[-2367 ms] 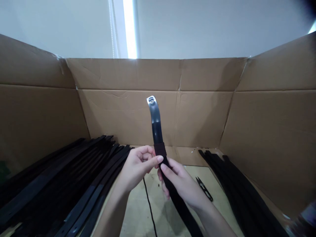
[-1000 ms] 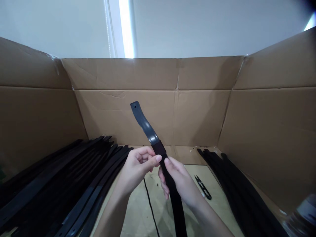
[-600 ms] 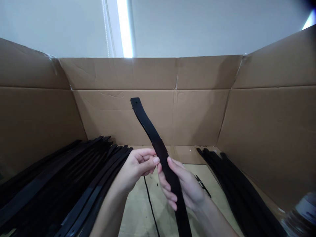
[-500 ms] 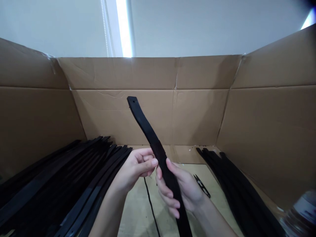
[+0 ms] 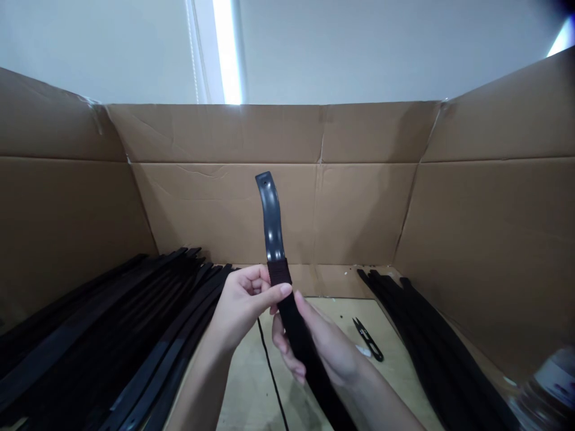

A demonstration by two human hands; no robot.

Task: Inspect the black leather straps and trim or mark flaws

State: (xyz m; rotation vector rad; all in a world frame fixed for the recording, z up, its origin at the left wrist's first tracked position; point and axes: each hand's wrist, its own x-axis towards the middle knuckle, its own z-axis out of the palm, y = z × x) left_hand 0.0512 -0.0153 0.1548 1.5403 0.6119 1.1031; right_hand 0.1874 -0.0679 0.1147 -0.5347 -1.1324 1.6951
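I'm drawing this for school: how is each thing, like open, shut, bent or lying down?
Black strip: raised; glossy end bare and bent
Left hand: pinching the strip
Right hand: curled around the strip, lower
Thread snips: lying down, blades apart
Dark cord: uncoiled where visible
Left-side strips: lying piled
Right-side strips: lying bunched
Plastic bottle: partly visible; can't tell if open
Cardboard walls: standing, creased

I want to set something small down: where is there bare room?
Bare tabletop shows between the thread snips and the right-side strips, and between the left forearm and cord. Left is crowded with piled black strips.
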